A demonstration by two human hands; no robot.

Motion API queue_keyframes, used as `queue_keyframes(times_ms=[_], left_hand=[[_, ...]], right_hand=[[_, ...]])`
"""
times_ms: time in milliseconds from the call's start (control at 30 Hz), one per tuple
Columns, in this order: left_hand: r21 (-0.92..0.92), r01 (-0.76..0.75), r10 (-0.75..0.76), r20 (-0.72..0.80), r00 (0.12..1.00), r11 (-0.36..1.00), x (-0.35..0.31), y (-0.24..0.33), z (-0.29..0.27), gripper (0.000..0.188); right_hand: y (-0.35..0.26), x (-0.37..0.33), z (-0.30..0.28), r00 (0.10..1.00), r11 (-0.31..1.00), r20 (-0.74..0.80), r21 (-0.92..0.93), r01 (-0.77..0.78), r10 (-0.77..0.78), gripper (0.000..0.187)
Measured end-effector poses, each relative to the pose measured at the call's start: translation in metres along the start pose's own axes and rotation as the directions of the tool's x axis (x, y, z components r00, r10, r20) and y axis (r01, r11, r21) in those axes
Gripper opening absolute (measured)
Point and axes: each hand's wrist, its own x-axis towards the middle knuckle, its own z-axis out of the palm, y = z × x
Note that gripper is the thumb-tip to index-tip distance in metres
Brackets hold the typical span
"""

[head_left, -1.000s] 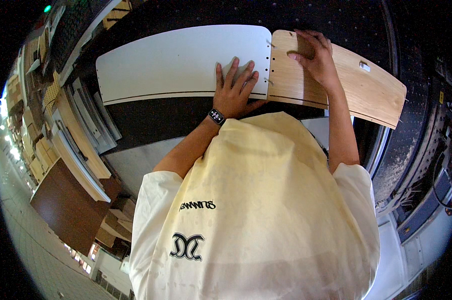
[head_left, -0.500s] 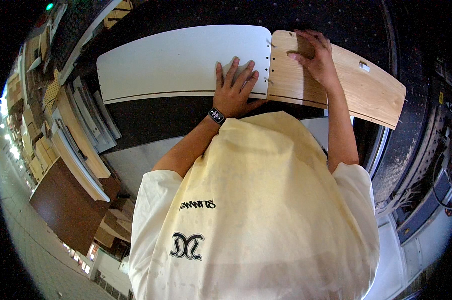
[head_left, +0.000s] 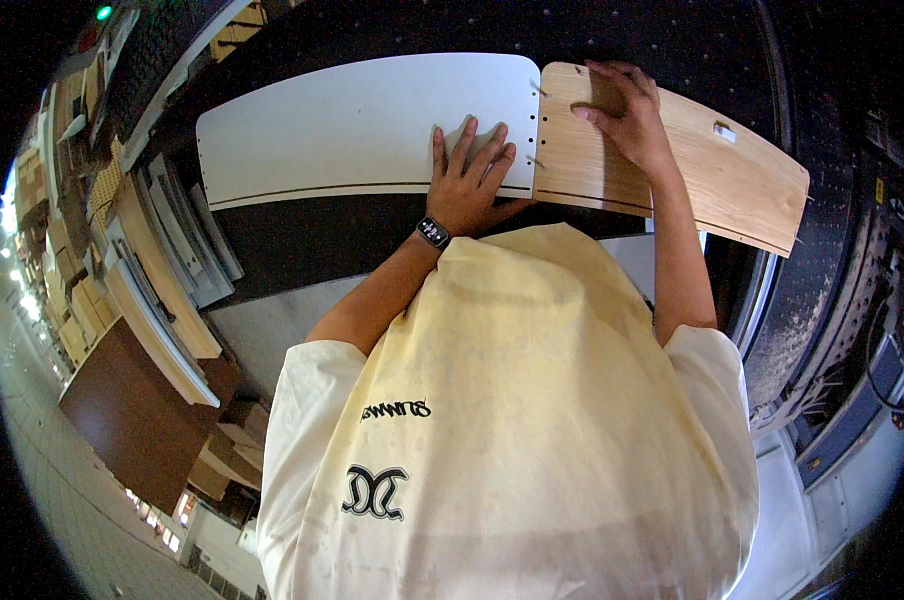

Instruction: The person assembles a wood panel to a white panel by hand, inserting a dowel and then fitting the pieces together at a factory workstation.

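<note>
A white board (head_left: 322, 130) with a dark groove along its near edge lies on the black work surface. My left hand (head_left: 472, 170) rests flat on its right end, fingers spread. Against that end sits a wood-grain board (head_left: 712, 160), also grooved along its near side. Small dark holes line the meeting ends of both boards, with short slanted marks or slots near the seam. My right hand (head_left: 627, 110) is at the wood-grain board's far edge near the seam, thumb and fingers apart. Whether its fingertips press on the board is hard to tell.
Stacked panels and strips (head_left: 177, 270) stand at the left, with a brown board (head_left: 137, 410) nearer me. A small pale metallic-looking piece (head_left: 724, 131) shows on the wood-grain board. Dark dotted machinery (head_left: 832, 290) with pale dust borders the right side.
Both boards have shifted very slightly in the picture. My hands keep almost the same pose and place on them.
</note>
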Motion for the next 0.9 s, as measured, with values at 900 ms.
queue_keyframes(times_ms=[900], left_hand=[[-0.021, 0.003, -0.002, 0.018, 1.0, 1.0, -0.0005, -0.0006, -0.0008, 0.077]], right_hand=[[0.0016, -0.0024, 0.0008, 1.0, 1.0, -0.01, 0.014, -0.005, 0.005, 0.066]])
